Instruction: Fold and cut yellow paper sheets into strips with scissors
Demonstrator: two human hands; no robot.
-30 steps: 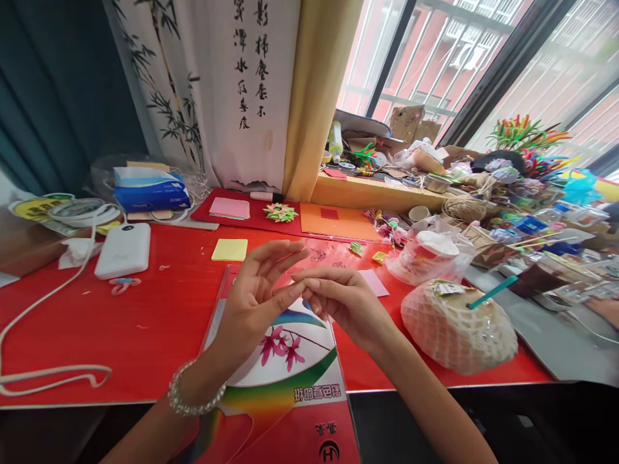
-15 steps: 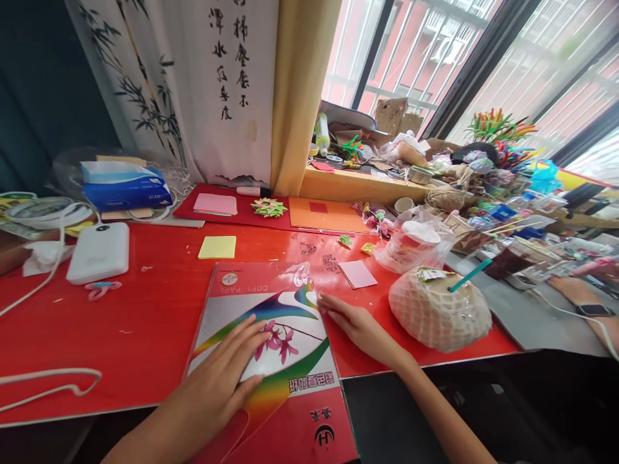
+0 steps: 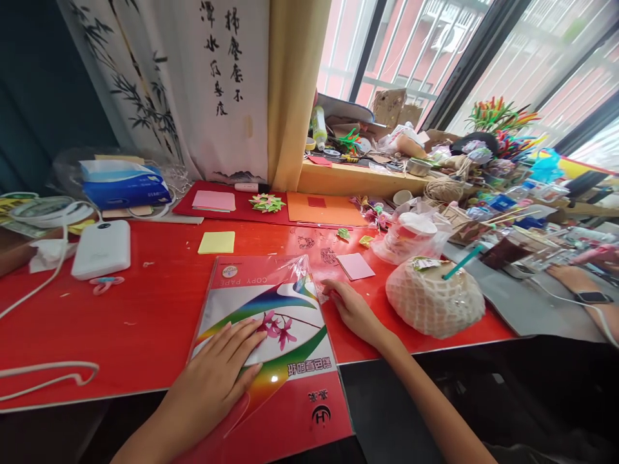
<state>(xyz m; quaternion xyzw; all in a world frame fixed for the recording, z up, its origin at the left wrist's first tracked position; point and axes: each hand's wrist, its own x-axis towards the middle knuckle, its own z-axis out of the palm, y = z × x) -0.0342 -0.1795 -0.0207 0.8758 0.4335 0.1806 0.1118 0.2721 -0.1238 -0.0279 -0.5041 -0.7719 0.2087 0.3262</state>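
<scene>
A pack of coloured copy paper (image 3: pixel 309 406) in a clear plastic wrapper (image 3: pixel 296 263) lies near the front of the red table, its printing upside down to me. My left hand (image 3: pixel 220 367) rests flat on its cover, fingers stretched out over the printed flower. Beside the pack's upper right edge is my right hand (image 3: pixel 351 309), its fingers bent and drawn together. A bit of clear plastic shows at those fingertips, seemingly a loose part of the wrapper; the thumb is mostly hidden.
To the right stand a netted coconut (image 3: pixel 435 299) with a green straw and a bagged cup (image 3: pixel 416 229). A pink paper stack (image 3: pixel 355 266) and yellow paper stack (image 3: pixel 216 243) lie beyond the pack. A white power bank (image 3: pixel 101 249) is left; a co-worker's wrist (image 3: pixel 580 293) is far right.
My right hand has shifted slightly away from the pack's edge and its fingers have bent more. The wrapper at the upper right corner looks pulled. My left hand stays on the cover.
</scene>
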